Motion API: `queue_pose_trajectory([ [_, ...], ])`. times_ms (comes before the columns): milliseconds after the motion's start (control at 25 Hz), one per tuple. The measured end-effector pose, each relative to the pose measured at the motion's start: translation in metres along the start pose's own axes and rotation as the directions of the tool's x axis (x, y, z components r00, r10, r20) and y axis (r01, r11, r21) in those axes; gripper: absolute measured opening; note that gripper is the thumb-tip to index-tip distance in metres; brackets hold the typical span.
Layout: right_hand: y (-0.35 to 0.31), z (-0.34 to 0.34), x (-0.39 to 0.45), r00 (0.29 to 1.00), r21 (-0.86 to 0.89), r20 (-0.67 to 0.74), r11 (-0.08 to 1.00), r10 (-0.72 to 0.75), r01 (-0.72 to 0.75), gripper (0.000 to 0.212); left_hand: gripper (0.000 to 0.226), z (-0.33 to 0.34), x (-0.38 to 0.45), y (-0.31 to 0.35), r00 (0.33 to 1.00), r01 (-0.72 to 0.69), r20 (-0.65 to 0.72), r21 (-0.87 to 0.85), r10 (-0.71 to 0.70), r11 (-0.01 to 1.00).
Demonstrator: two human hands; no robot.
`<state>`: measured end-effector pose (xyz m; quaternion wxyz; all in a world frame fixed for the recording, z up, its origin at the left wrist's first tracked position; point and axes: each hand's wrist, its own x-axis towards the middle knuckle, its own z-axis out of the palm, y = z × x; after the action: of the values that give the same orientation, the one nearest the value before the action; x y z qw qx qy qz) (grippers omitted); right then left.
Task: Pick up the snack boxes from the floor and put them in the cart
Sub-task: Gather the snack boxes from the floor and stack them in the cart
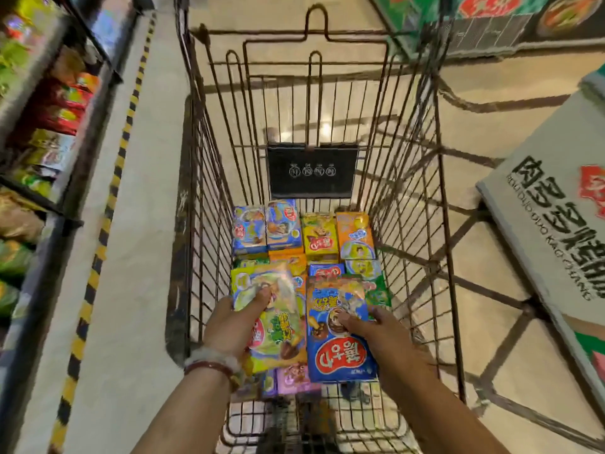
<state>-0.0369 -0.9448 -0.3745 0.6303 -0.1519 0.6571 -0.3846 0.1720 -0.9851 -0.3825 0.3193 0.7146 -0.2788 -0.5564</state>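
I look down into a wire shopping cart [203, 178]. My left hand [234, 322], with bracelets on the wrist, grips a yellow-green snack box [278, 326] inside the cart. My right hand [379, 332] grips a blue snack box [340, 348] beside it, thumb on its face. Both boxes hang low over several snack boxes [301, 231] lying on the cart's bottom, coloured blue, yellow, orange, green and pink. A black plate [312, 170] is fixed to the cart's far wall.
Store shelves [39, 132] full of snack bags run along the left, behind a yellow-black striped floor edge [108, 208]. A large white carton [556, 204] with printed characters stands at the right. More printed cartons [491, 21] stand beyond the cart. The floor is glossy beige tile.
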Motion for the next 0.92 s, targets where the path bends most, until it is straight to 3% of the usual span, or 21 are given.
queue_pose_trajectory([
  [80,0.009,0.015,0.047,0.999,-0.022,-0.015,0.999,0.033,-0.034,0.071,0.032,0.012,0.034,-0.008,0.995,0.001,-0.103,0.048,0.004,0.999],
  [160,0.023,0.025,0.089,0.999,-0.009,-0.027,0.999,0.043,-0.043,0.048,0.025,0.020,0.070,-0.016,0.986,-0.006,-0.168,0.081,0.019,0.997],
  [280,0.041,0.037,0.146,0.999,-0.018,-0.010,0.999,0.036,-0.036,0.020,0.041,0.027,0.121,-0.038,0.973,0.015,-0.229,0.082,0.004,0.997],
  [320,0.046,0.041,0.162,1.000,-0.042,-0.010,0.999,0.024,-0.025,0.021,0.041,0.029,0.133,-0.045,0.970,0.011,-0.244,0.096,0.013,0.995],
  [440,0.064,0.050,0.198,0.998,-0.209,-0.015,0.976,-0.058,0.054,0.058,0.033,0.035,0.160,-0.059,0.963,0.015,-0.269,0.175,0.033,0.985],
  [480,0.066,0.052,0.202,0.993,-0.312,-0.020,0.945,-0.114,0.102,0.054,0.034,0.037,0.167,-0.062,0.961,0.026,-0.273,0.221,0.036,0.975],
  [560,0.068,0.056,0.203,0.963,-0.530,0.001,0.817,-0.269,0.228,0.048,0.042,0.039,0.175,-0.065,0.949,0.004,-0.295,0.357,0.109,0.934],
  [640,0.072,0.065,0.199,0.911,-0.692,-0.016,0.662,-0.413,0.288,0.054,0.049,0.040,0.176,-0.068,0.900,-0.105,-0.298,0.561,0.318,0.821],
  [720,0.082,0.076,0.199,0.785,-0.845,-0.015,0.427,-0.620,0.321,0.054,0.053,0.042,0.175,-0.070,0.848,-0.219,-0.197,0.716,0.492,0.663],
  [840,0.095,0.087,0.203,0.655,-0.929,0.178,0.094,-0.734,0.359,0.051,0.046,0.047,0.163,-0.072,0.800,-0.320,-0.021,0.830,0.600,0.456],
  [920,0.091,0.097,0.210,0.603,-0.903,0.305,-0.022,-0.737,0.430,0.049,0.048,0.045,0.166,-0.076,0.803,-0.349,0.054,0.850,0.594,0.394],
])
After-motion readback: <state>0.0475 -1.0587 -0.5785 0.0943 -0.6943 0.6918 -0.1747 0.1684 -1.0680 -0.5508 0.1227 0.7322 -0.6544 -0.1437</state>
